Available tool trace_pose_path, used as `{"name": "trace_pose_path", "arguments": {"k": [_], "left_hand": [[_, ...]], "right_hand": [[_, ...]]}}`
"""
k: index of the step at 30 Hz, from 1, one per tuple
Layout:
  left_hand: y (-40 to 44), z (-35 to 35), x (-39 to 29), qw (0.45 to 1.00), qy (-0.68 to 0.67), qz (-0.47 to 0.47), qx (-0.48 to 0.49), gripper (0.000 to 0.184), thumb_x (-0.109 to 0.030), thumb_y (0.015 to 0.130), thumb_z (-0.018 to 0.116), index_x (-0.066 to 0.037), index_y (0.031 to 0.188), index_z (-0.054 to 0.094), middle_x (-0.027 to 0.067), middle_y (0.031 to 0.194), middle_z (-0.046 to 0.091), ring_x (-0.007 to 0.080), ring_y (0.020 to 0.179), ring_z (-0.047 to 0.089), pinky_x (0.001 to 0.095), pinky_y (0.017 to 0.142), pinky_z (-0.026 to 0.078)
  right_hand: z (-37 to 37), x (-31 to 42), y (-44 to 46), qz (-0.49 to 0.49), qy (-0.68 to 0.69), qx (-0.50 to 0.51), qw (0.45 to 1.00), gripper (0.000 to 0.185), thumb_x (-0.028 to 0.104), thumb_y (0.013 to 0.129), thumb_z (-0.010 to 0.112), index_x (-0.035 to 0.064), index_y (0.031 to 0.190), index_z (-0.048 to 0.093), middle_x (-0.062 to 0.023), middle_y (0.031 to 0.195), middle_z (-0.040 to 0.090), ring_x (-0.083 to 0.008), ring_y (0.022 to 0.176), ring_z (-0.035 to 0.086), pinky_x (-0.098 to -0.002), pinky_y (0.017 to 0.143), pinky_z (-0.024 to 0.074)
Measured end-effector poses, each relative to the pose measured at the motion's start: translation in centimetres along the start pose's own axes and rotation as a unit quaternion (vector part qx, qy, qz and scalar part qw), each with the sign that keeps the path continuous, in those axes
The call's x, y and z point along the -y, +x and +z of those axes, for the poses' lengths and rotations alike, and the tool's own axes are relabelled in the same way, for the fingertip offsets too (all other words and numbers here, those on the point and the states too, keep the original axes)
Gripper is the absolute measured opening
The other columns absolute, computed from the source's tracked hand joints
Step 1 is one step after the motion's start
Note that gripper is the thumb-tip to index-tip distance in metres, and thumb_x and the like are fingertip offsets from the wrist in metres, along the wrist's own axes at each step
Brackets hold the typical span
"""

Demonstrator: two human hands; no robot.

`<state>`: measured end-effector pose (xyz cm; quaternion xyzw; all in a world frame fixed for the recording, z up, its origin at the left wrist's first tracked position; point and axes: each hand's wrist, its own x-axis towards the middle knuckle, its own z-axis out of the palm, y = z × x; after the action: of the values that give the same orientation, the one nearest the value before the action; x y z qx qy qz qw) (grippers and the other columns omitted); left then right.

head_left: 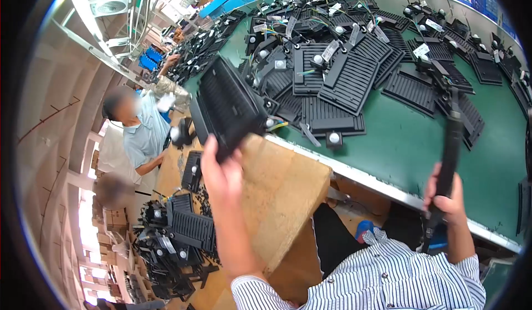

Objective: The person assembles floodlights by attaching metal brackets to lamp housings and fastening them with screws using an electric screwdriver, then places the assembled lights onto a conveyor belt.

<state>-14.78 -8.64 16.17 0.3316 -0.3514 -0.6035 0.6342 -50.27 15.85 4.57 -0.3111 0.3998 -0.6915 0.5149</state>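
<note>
Over the wooden desk (288, 177), the left hand (223, 171) holds a black ribbed floodlight housing (230, 102) by its lower end. Its fingers are bent around the edge and pressed against it, with the thumb along the near side; the housing stands tilted, its long side slanting up and away, and is slightly blurred. Behind its lower left side, a round white-domed sensor (180, 135) shows.

To the right, the right hand (448, 199) grips a black power screwdriver (453, 143), its fingers closed around the lower part of the body. The tool is held nearly upright, in front of the green conveyor belt (410, 166), and is touching neither the left hand nor the housing.

On the belt lies a broad, overlapping heap of black ribbed floodlights (349, 74), many with white sensor domes, pale tags and thin coloured wires. A metal rail (382, 183) runs along the belt's near edge, beside the desk. More black floodlights (191, 229) are piled at the left, below the housing, with small dark screws (204, 202) scattered next to them. Beyond the desk, a co-worker in a light blue shirt (145, 135) is at the left.
</note>
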Motion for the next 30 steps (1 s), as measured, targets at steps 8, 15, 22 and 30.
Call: {"name": "trace_pose_path", "arguments": {"k": [8, 15, 22, 30], "left_hand": [[35.0, 4.3, 3.0, 0.995, 0.073, 0.025, -0.060, 0.032, -0.026, 0.089, 0.055, 0.002, 0.102, 0.054, 0.0168, 0.090, 0.065, 0.0297, 0.068, 0.067, 0.0281, 0.053, 0.057], [48.7, 2.0, 7.8, 0.983, 0.046, -0.006, -0.180, 0.034, -0.025, 0.090, 0.054, 0.008, 0.099, 0.053, 0.0187, 0.086, 0.064, 0.0308, 0.066, 0.066, 0.0306, 0.052, 0.057], [59.3, -0.8, 11.3, 0.953, 0.150, -0.046, -0.260, 0.037, -0.023, 0.090, 0.054, 0.008, 0.107, 0.046, 0.0234, 0.093, 0.059, 0.0396, 0.071, 0.065, 0.0369, 0.054, 0.060], [65.2, -8.1, 17.6, 0.956, 0.088, 0.057, -0.276, 0.040, -0.008, 0.087, 0.060, 0.003, 0.121, 0.044, 0.0233, 0.118, 0.050, 0.0314, 0.102, 0.057, 0.0506, 0.089, 0.048]], "right_hand": [[-5.6, -0.3, 3.9, -0.032, 0.038, -0.181, 0.982, 0.072, 0.030, 0.061, 0.082, 0.0016, 0.109, 0.035, -0.0033, 0.066, 0.047, -0.0134, 0.049, 0.052, -0.0264, 0.042, 0.0519], [-3.6, 2.3, 7.7, -0.038, 0.029, -0.278, 0.959, 0.071, 0.028, 0.065, 0.080, 0.0013, 0.109, 0.031, -0.0039, 0.065, 0.045, -0.0132, 0.047, 0.049, -0.0255, 0.041, 0.0502], [-1.6, 4.4, 12.3, -0.035, -0.056, -0.308, 0.949, 0.080, 0.034, 0.067, 0.079, -0.0001, 0.120, 0.029, -0.0034, 0.072, 0.044, -0.0099, 0.053, 0.047, -0.0194, 0.042, 0.0453], [2.3, 3.9, 15.4, 0.027, -0.120, -0.355, 0.927, 0.077, 0.034, 0.065, 0.080, 0.0009, 0.115, 0.031, -0.0017, 0.067, 0.044, -0.0097, 0.046, 0.046, -0.0192, 0.039, 0.0444]]}}
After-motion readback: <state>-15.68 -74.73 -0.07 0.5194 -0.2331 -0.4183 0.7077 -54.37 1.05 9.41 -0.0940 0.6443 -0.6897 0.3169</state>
